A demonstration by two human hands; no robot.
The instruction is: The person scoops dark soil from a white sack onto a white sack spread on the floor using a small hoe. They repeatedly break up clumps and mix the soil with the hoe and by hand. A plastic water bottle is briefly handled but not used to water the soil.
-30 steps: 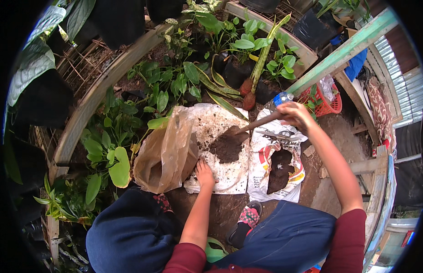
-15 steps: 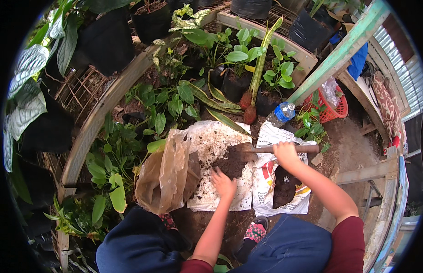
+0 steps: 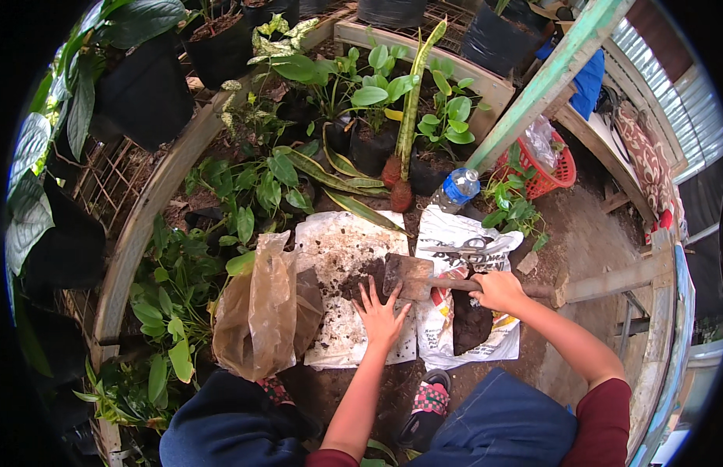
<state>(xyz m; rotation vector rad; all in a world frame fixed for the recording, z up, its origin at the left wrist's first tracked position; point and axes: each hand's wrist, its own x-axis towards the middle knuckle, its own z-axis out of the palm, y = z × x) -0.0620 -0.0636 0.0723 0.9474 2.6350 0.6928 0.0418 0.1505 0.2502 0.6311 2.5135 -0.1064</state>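
Observation:
My right hand (image 3: 499, 293) is closed around the handle of a hand trowel (image 3: 409, 277), whose flat, soil-stained blade points left. Beside the blade, my left hand (image 3: 379, 317) has its fingers spread, with the fingertips at the edge of a dark soil heap (image 3: 360, 282). The soil lies on a dirt-speckled white sheet (image 3: 326, 354). Under the trowel's handle is a printed white sack (image 3: 439, 342), with more dark soil (image 3: 471, 325) in its opening. A brownish see-through plastic bag (image 3: 256, 311) stands left of the sheet.
A water bottle (image 3: 456, 189) stands behind the sack, near uprooted snake plants (image 3: 400, 167) with reddish root ends. Leafy plants (image 3: 171, 311) crowd the left. A green-white post (image 3: 548, 86) slants across the right, before a red basket (image 3: 550, 175). Wooden framing (image 3: 147, 202) curves around.
The trowel has moved off the soil to the right, its blade now bare in view. My left hand's fingers have spread wider. The whole view has shifted slightly.

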